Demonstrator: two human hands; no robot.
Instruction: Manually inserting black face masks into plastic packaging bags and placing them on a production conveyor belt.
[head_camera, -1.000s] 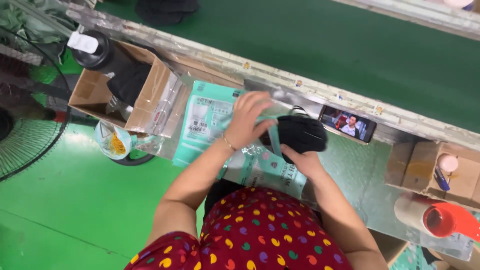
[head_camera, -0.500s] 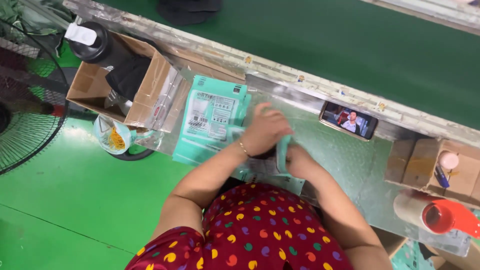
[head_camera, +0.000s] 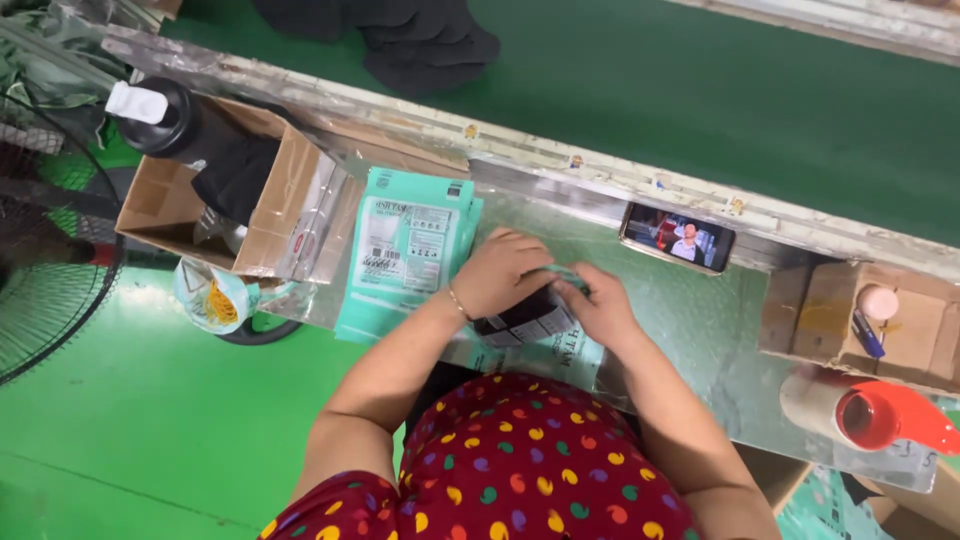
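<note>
Left hand (head_camera: 503, 272) and right hand (head_camera: 598, 305) side by side, both pressing down on a dark thing in a teal bag (head_camera: 532, 322). Bag flat on the shiny table (head_camera: 690, 310), beside a stack of teal packs (head_camera: 405, 245).

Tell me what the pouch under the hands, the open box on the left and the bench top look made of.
Pouch: glossy teal plastic film, likely; it creases and shines.
Open box: matte brown corrugated cardboard, raw flaps.
Bench top: probably sheet metal, grey and dully reflective.
</note>
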